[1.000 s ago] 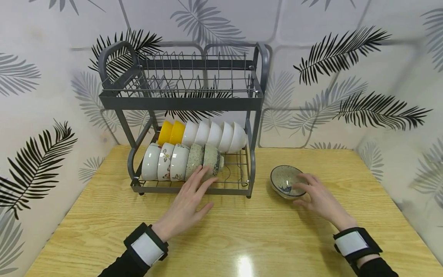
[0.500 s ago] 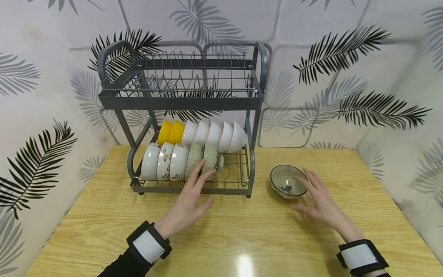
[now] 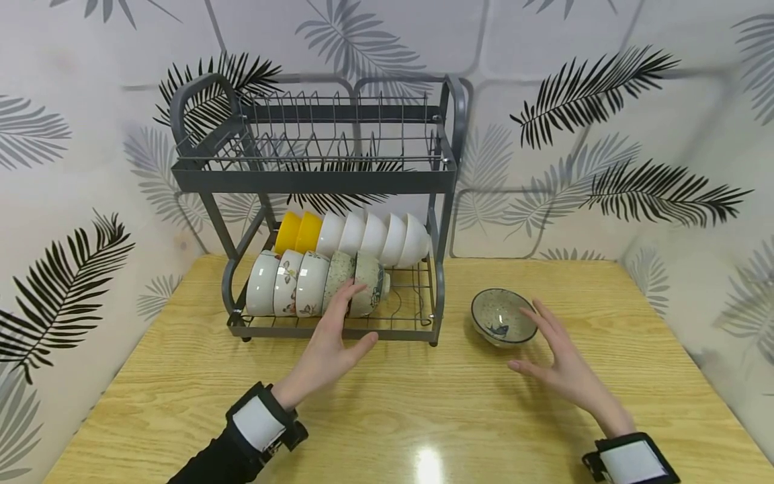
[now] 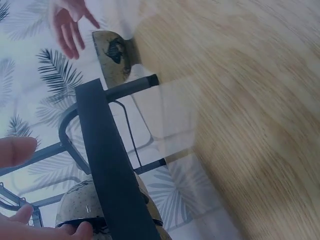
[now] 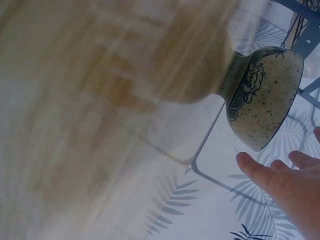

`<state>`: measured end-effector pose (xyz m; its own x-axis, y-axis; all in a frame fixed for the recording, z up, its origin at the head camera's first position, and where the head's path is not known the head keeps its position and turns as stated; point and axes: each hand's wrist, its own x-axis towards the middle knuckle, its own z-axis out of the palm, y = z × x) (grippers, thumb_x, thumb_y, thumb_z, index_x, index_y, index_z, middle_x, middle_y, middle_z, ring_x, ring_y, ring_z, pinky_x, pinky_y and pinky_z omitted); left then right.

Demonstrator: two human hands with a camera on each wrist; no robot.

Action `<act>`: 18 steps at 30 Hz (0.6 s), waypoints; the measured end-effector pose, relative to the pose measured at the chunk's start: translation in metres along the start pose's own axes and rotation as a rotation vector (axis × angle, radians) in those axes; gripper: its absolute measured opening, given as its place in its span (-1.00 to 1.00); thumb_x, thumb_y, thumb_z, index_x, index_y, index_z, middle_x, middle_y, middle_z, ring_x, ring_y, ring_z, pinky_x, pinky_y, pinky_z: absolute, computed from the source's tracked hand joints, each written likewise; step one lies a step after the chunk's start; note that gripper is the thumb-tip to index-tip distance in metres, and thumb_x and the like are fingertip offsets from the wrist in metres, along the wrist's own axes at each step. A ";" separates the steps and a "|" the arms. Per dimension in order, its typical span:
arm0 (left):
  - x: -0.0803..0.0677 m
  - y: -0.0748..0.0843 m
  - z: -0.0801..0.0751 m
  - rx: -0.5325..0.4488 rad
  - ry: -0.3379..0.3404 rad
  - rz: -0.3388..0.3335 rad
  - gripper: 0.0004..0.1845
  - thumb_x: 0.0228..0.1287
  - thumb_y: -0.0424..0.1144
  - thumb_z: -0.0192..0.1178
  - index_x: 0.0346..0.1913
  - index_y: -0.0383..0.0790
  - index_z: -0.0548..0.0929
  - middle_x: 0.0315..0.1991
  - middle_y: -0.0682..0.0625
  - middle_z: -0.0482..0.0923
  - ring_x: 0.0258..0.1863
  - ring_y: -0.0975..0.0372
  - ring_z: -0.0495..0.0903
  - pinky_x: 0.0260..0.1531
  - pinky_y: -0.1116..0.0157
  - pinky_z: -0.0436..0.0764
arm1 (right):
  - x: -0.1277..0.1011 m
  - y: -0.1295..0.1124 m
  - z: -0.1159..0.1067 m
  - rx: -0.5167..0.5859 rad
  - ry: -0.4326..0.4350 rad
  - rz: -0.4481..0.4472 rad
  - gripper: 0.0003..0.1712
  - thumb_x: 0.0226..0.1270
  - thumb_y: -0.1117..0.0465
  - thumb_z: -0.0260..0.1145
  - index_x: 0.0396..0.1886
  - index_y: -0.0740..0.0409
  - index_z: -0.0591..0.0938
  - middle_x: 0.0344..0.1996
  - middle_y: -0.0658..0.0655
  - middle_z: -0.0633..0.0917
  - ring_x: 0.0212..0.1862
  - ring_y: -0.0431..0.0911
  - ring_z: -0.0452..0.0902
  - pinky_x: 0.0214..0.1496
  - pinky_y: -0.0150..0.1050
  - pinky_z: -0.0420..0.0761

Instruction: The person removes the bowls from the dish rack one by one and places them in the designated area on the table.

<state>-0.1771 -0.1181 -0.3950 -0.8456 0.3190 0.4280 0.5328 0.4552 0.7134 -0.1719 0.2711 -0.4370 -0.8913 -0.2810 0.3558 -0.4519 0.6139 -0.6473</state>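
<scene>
A speckled grey-green bowl [image 3: 502,319] with a dark rim and blue drawing stands upright on the table, right of the dish rack [image 3: 338,333]. Beside its right edge is my right hand [image 3: 568,376], thumb and fingers spread; in the right wrist view a small gap separates the fingertips from the bowl [image 5: 267,92]. My left hand [image 3: 326,353] reaches over the rack's front rail, its fingertips at two speckled bowls, the outer one [image 3: 367,286] patterned in blue. The left wrist view puts these fingers against a bowl's dark rim; the thumb stands apart. Whether they press cannot be told.
On the rack's lower tier, several white bowls [image 3: 387,238] and two yellow bowls [image 3: 290,232] lean in the back row. Flowered white bowls [image 3: 287,282] lean in front. The wire upper tier [image 3: 314,173] overhangs them. A patterned wall [image 3: 544,222] closes off the back.
My right hand has drawn back slightly from the single bowl, its fingers leaving the rim. My left hand has turned a little at the speckled bowls. The bowls look unmoved.
</scene>
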 end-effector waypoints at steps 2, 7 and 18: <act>0.002 0.001 -0.001 -0.022 0.003 -0.017 -0.18 0.26 -0.40 0.33 0.52 -0.25 0.17 0.58 -0.29 0.07 0.57 -0.18 0.10 0.49 -0.24 0.20 | -0.001 -0.002 -0.001 0.015 -0.003 0.025 0.03 0.08 0.28 0.57 0.52 0.24 0.25 0.58 0.48 0.00 0.49 0.56 -0.03 0.24 0.64 0.19; 0.006 0.004 -0.003 -0.073 0.002 -0.091 -0.16 0.28 -0.39 0.30 0.54 -0.26 0.12 0.58 -0.26 0.10 0.53 -0.18 0.20 0.50 -0.13 0.27 | -0.002 -0.005 -0.001 0.031 0.006 0.081 0.02 0.17 0.27 0.52 0.56 0.19 0.19 0.59 0.44 -0.01 0.50 0.53 0.01 0.20 0.59 0.33; 0.018 0.010 -0.010 -0.075 0.034 -0.204 -0.17 0.32 -0.36 0.27 0.55 -0.26 0.06 0.45 -0.45 0.28 0.43 -0.22 0.37 0.15 -0.08 0.64 | -0.006 -0.012 0.004 0.061 0.060 0.087 -0.04 0.19 0.30 0.49 0.53 0.25 0.22 0.59 0.42 0.04 0.49 0.51 0.06 0.15 0.52 0.45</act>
<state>-0.1872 -0.1158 -0.3742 -0.9368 0.1982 0.2881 0.3479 0.4438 0.8258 -0.1613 0.2624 -0.4337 -0.9245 -0.1824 0.3348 -0.3755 0.5878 -0.7166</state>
